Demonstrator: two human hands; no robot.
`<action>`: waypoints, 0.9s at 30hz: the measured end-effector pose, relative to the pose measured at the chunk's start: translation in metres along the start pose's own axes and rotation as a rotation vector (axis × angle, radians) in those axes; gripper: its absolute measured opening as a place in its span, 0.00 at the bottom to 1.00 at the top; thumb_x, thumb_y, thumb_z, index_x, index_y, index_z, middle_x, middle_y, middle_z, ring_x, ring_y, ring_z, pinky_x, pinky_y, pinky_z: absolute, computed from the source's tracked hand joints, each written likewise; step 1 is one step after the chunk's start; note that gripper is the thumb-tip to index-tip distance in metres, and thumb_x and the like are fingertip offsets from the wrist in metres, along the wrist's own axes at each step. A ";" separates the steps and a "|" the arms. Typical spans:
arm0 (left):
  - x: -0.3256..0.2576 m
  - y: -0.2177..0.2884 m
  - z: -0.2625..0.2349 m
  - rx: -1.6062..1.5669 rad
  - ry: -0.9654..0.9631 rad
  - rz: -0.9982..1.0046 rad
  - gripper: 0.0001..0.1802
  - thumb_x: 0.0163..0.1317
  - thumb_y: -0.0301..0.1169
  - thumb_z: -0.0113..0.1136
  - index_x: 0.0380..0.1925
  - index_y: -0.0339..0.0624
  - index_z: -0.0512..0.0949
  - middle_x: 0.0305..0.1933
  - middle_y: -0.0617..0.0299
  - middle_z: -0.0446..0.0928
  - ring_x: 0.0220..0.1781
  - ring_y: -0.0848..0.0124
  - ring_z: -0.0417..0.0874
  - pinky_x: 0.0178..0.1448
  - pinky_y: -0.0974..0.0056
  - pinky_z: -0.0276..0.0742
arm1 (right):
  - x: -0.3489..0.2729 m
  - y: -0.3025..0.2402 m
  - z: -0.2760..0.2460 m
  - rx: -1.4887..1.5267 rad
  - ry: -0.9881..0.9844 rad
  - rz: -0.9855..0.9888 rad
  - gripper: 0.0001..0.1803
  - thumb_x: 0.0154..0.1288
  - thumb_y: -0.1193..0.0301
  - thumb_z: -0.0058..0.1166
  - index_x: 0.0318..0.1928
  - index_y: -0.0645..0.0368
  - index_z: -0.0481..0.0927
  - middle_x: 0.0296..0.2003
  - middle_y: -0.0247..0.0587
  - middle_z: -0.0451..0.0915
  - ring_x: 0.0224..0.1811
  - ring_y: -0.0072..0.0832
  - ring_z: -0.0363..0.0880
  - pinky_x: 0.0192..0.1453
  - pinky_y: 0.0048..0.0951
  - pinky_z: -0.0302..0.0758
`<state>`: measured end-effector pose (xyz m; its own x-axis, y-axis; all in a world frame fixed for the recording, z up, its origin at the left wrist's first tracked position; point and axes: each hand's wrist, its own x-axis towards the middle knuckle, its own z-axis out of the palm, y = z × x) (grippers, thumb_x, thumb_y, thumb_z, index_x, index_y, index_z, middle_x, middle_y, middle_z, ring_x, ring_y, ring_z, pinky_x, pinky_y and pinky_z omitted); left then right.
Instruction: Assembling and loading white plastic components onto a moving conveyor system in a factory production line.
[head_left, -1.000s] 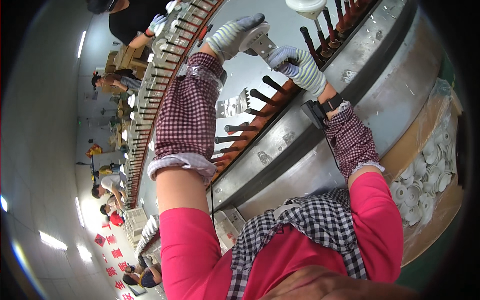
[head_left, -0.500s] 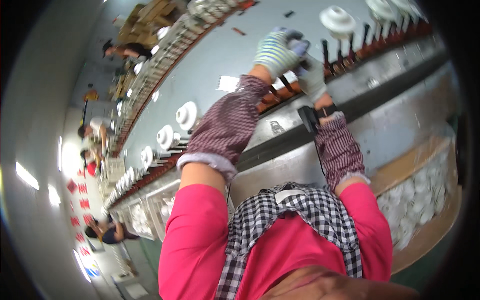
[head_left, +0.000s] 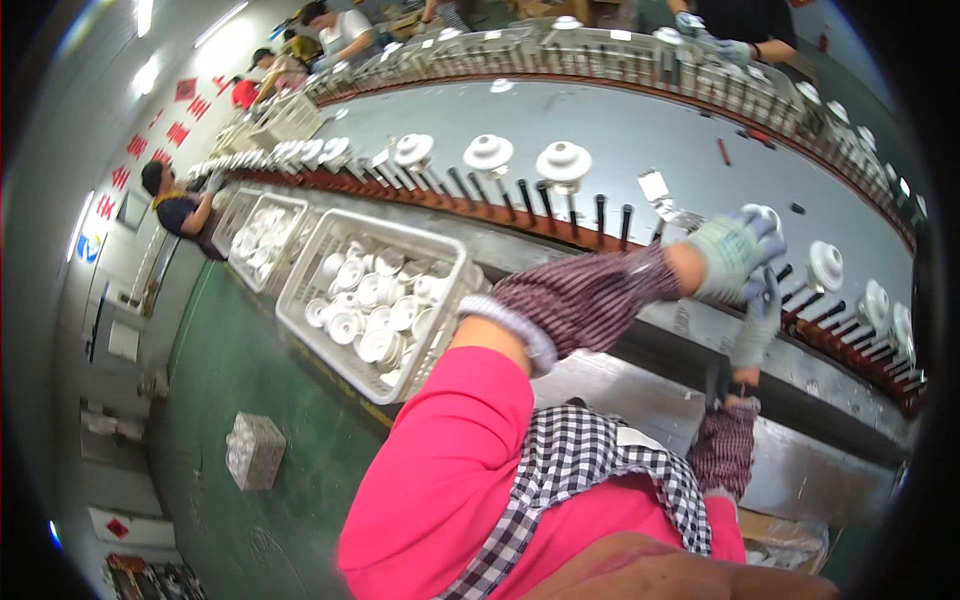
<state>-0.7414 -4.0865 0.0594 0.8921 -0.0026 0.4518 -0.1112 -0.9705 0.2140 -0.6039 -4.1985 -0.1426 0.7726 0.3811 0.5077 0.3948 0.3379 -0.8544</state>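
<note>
Both my hands wear pale knitted gloves and meet over the near row of upright black-tipped pegs. My left hand (head_left: 728, 258) is closed, and a rounded white ceramic piece (head_left: 766, 214) shows at its fingertips, partly hidden. Just below and to the right, my right hand (head_left: 757, 322) has its fingers curled up against the left one; what they hold is hidden and blurred. Left of my hands, a white disc-shaped ceramic piece (head_left: 564, 162) sits on a peg. Bare black pegs (head_left: 600, 216) stand between it and my left hand. Another ceramic piece (head_left: 825, 266) sits to the right.
A white plastic basket (head_left: 462, 262) full of white ceramic pieces stands at the left, with a second basket (head_left: 240, 200) beyond. A curved peg line (head_left: 600, 85) runs across the far side. Co-workers stand there, one with gloved hands (head_left: 715, 40). A metal ledge (head_left: 690, 325) borders my side.
The view has swung left, bringing the baskets and green floor in. My hands stay close together over the peg row; a white piece now shows at my left fingertips.
</note>
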 end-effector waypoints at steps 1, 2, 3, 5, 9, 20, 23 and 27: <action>-0.036 -0.003 -0.013 -0.074 0.063 0.078 0.28 0.52 0.41 0.62 0.51 0.41 0.70 0.53 0.47 0.68 0.56 0.50 0.71 0.58 0.50 0.70 | -0.017 -0.006 -0.014 -0.033 -0.009 0.206 0.19 0.68 0.70 0.49 0.56 0.64 0.72 0.47 0.37 0.77 0.39 0.19 0.74 0.42 0.21 0.71; -0.079 -0.008 -0.026 -0.070 0.132 0.064 0.28 0.52 0.40 0.62 0.52 0.39 0.70 0.54 0.45 0.68 0.58 0.48 0.70 0.59 0.49 0.69 | -0.034 -0.009 -0.031 -0.106 -0.067 0.289 0.17 0.69 0.70 0.49 0.55 0.65 0.73 0.49 0.38 0.77 0.39 0.19 0.74 0.39 0.20 0.72; -0.120 -0.017 -0.042 -0.092 0.123 -0.007 0.29 0.52 0.40 0.62 0.53 0.39 0.70 0.56 0.44 0.68 0.60 0.47 0.69 0.61 0.50 0.68 | -0.053 -0.012 -0.047 -0.153 -0.091 0.388 0.17 0.68 0.70 0.49 0.55 0.64 0.74 0.49 0.39 0.77 0.33 0.18 0.73 0.34 0.19 0.71; -0.197 -0.042 -0.068 -0.062 0.058 -0.297 0.31 0.50 0.40 0.64 0.54 0.40 0.71 0.57 0.44 0.69 0.60 0.48 0.70 0.64 0.51 0.67 | -0.095 -0.005 -0.080 -0.216 -0.121 0.484 0.17 0.68 0.68 0.50 0.53 0.63 0.76 0.46 0.41 0.79 0.23 0.16 0.70 0.25 0.18 0.69; -0.365 -0.076 -0.113 0.143 -0.154 -1.209 0.26 0.56 0.43 0.60 0.53 0.41 0.74 0.52 0.48 0.76 0.53 0.52 0.76 0.57 0.59 0.72 | -0.165 0.009 -0.134 -0.392 -0.231 0.766 0.16 0.67 0.64 0.51 0.47 0.63 0.79 0.36 0.39 0.82 0.18 0.16 0.68 0.21 0.19 0.67; -0.477 -0.171 -0.064 0.117 -0.573 -1.419 0.36 0.44 0.44 0.64 0.57 0.44 0.72 0.52 0.45 0.77 0.50 0.55 0.80 0.54 0.58 0.74 | -0.163 0.006 -0.039 -0.676 -1.127 0.137 0.08 0.60 0.72 0.55 0.40 0.58 0.80 0.36 0.51 0.80 0.37 0.43 0.80 0.39 0.35 0.76; -0.453 -0.176 -0.003 0.275 -0.795 -1.304 0.30 0.46 0.42 0.62 0.53 0.46 0.75 0.51 0.47 0.78 0.51 0.55 0.80 0.54 0.57 0.74 | -0.165 -0.007 -0.036 -0.735 -1.220 0.115 0.08 0.58 0.70 0.55 0.39 0.55 0.81 0.36 0.47 0.80 0.40 0.44 0.79 0.45 0.39 0.75; -0.449 -0.160 0.028 0.229 -0.832 -1.139 0.25 0.51 0.40 0.58 0.49 0.43 0.77 0.51 0.47 0.77 0.52 0.56 0.79 0.54 0.54 0.75 | -0.174 -0.010 -0.064 -0.810 -1.134 0.117 0.08 0.57 0.66 0.56 0.37 0.53 0.82 0.37 0.45 0.81 0.40 0.44 0.79 0.45 0.40 0.75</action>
<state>-1.1115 -3.9372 -0.2016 0.4468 0.7305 -0.5164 0.8285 -0.5557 -0.0693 -0.7107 -4.3232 -0.2297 0.1565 0.9835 -0.0908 0.8312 -0.1807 -0.5257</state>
